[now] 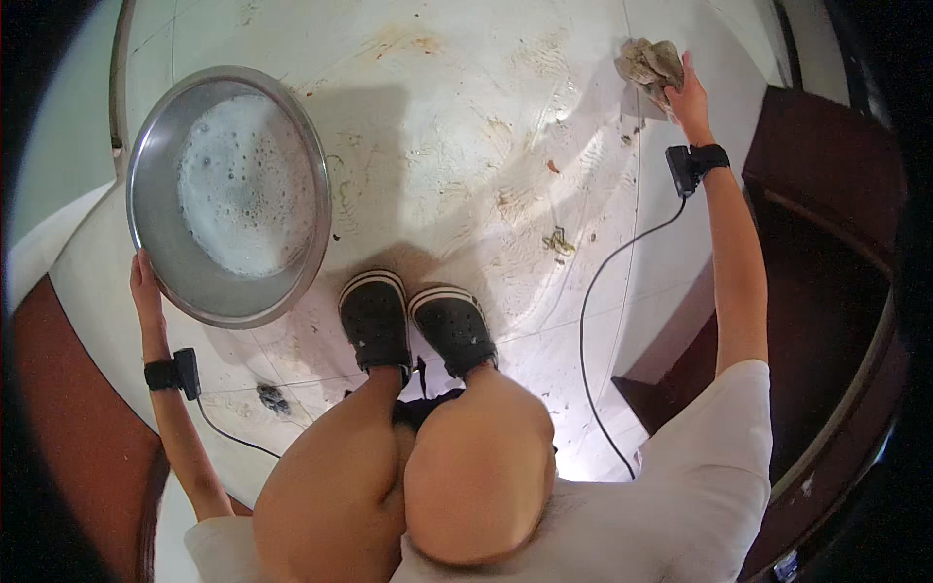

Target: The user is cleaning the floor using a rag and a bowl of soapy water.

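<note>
My left hand grips the near left rim of a round stainless steel basin. White, bubbly suds float on the liquid inside it. At the upper right, my right hand has its fingers on a crumpled, dirty brown-grey cloth, which is at the tiled floor. Part of the cloth is hidden by the fingers. Brownish smears and small scraps mark the pale floor between the basin and the cloth.
Black clogs are on my feet, below my bent knees. A stringy scrap and a dark clump lie on the floor. Dark red-brown surfaces border the right side. A cable runs from the right wrist device.
</note>
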`<action>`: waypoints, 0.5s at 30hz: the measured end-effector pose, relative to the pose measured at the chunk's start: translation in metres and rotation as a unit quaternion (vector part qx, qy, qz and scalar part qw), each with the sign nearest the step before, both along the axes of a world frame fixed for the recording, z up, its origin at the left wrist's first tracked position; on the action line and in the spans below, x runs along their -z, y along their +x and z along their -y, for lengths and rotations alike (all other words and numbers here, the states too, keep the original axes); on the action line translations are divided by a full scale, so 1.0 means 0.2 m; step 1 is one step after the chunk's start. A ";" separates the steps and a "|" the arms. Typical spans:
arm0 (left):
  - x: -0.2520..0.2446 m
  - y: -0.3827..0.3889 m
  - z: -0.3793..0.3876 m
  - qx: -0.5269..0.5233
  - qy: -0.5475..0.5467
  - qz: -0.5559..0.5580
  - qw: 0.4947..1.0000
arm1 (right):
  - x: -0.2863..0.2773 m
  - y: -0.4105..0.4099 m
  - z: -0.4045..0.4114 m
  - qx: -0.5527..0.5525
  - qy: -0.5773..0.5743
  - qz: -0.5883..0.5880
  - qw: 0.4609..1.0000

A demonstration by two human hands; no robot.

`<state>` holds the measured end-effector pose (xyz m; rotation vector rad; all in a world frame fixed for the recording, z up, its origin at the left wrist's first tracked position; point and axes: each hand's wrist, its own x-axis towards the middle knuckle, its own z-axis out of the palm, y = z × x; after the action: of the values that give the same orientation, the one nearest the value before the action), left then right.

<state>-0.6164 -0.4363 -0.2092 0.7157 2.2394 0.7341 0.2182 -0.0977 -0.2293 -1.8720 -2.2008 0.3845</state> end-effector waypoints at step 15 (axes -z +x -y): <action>-0.02 -0.06 0.02 -0.022 0.020 -0.007 1.000 | -0.19 -0.35 2.03 -0.014 -0.530 -0.128 0.838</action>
<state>-0.6286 -0.4401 -0.2051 0.6939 2.2654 0.7995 0.1486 -0.5040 -0.1912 -1.9738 -1.9271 2.0555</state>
